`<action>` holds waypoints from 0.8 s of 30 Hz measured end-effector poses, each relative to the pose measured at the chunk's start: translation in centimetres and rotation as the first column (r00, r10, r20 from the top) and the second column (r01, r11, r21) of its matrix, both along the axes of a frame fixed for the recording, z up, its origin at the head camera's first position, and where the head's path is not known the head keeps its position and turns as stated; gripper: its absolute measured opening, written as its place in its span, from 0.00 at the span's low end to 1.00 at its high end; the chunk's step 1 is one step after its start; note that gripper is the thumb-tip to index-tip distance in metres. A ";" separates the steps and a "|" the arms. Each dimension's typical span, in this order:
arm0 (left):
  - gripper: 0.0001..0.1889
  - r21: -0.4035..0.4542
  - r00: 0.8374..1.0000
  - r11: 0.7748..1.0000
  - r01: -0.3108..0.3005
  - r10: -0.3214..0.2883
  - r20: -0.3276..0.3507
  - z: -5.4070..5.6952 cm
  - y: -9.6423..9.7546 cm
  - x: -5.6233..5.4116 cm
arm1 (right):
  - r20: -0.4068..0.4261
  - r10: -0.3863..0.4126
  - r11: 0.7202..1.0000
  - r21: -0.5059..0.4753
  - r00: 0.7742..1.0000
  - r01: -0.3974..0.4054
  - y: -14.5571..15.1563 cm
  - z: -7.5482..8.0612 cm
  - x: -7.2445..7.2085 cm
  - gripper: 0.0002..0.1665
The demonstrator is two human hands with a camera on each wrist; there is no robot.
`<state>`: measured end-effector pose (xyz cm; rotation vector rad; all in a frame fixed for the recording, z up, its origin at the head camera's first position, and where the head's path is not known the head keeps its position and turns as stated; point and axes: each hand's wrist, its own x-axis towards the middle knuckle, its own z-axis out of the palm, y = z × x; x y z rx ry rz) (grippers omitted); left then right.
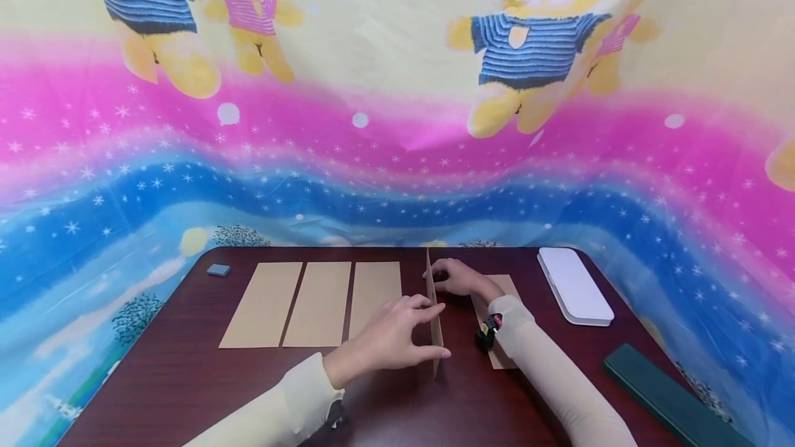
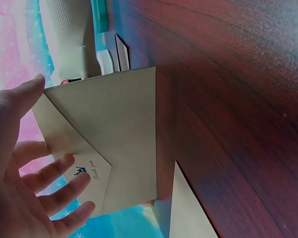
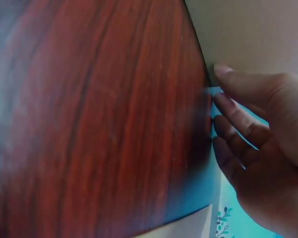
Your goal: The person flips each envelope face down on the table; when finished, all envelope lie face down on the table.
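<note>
A brown paper envelope (image 1: 434,323) stands on edge above the table, seen almost edge-on in the head view. Its pointed flap, with small "Thank you" print and a dark picture, faces my left hand (image 1: 397,333) in the left wrist view. The left thumb lies along the near edge of the envelope (image 2: 121,124), and the fingers reach over the flap side. At the far end my right hand (image 1: 458,277) pinches a corner, its thumb on the face in the right wrist view and its fingertips behind the edge.
Three flat brown paper rectangles (image 1: 318,305) lie in a row on the left. Another brown rectangle (image 1: 504,359) lies partly under the right forearm. A white box (image 1: 574,287) and a dark green box (image 1: 673,395) rest at right; a small blue-grey block (image 1: 219,270) sits far left.
</note>
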<state>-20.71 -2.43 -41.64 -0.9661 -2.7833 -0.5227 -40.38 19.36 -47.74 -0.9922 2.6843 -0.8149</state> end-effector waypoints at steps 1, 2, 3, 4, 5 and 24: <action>0.40 -0.003 1.000 1.000 0.000 0.000 -0.001 0.0 0.0 0.0 | -0.009 -0.004 1.000 0.008 1.000 0.004 -0.1 0.0 0.0 0.13; 0.40 -0.003 1.000 1.000 0.000 0.000 -0.002 0.0 0.0 0.0 | -0.011 -0.007 1.000 0.010 1.000 0.008 -0.1 -0.1 -0.1 0.13; 0.40 -0.004 1.000 1.000 0.002 -0.002 -0.004 0.0 -0.1 0.0 | -0.015 -0.008 1.000 0.011 1.000 0.008 -0.2 -0.1 -0.1 0.13; 0.41 -0.004 1.000 1.000 0.004 -0.004 -0.009 0.0 -0.1 0.0 | -0.019 -0.006 1.000 0.012 1.000 0.006 -0.2 -0.1 -0.2 0.12; 0.41 -0.003 1.000 1.000 0.005 -0.006 -0.015 0.0 -0.1 0.0 | -0.021 -0.003 1.000 0.013 1.000 0.003 -0.2 -0.1 -0.2 0.12; 0.40 0.141 0.997 0.990 0.014 -0.003 -0.074 0.2 -2.7 0.1 | -0.010 -0.100 0.978 -0.186 0.995 0.096 4.2 3.9 -1.2 0.18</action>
